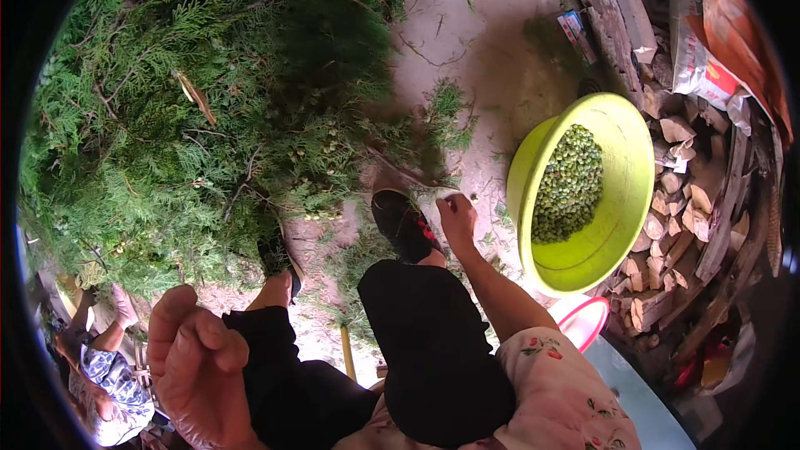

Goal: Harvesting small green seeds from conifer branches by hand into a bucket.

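My left hand point(198, 371) is raised at the lower left, close to the view. Its fingers are curled in, and whatever may be inside them is hidden. My right hand point(457, 221) reaches down beside my dark shoe point(402, 223), fingers bent together near the end of a thin bare branch point(408, 172). I cannot make out whether it grips anything. A heap of green cut conifer branches point(167, 150) spreads in front and to the left. To the right of my right hand stands a yellow-green plastic basin point(621, 225), partly filled with small green cones point(573, 183).
Split firewood point(671, 225) is stacked at the right, with a log point(604, 17) farther off. A red-rimmed basin point(590, 317) sits partly behind my right arm. Another person in patterned clothing point(117, 387) is at the lower left. A small branch sprig point(448, 112) lies on the floor.
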A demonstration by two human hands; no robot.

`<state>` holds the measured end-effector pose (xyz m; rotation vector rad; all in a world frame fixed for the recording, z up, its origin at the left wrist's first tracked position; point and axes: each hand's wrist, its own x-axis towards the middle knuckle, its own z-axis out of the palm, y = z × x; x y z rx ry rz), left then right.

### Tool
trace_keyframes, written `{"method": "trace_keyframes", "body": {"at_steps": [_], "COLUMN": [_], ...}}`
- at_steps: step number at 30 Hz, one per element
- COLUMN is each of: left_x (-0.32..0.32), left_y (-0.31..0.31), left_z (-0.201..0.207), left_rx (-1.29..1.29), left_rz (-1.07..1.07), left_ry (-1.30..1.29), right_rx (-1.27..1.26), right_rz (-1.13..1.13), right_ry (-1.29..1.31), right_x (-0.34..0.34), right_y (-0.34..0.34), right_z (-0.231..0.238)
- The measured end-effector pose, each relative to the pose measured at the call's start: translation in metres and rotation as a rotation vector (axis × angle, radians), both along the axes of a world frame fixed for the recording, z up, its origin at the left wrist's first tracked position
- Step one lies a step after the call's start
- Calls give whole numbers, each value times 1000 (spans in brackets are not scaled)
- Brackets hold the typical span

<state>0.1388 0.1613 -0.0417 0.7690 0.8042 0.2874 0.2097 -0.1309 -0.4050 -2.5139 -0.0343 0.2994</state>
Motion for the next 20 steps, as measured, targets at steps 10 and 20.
{"method": "trace_keyframes", "body": {"at_steps": [10, 20], "left_x": [8, 6], "left_y": [-13, -9], "left_z": [-9, 3], "left_rx": [-20, -32], "left_rz": [-5, -43], "left_ry": [39, 140], "right_rx": [-345, 57], "right_rz": [-250, 232], "right_ry": [75, -22], "right_x": [23, 69], "right_y": [-99, 57], "right_z": [-93, -18]}}
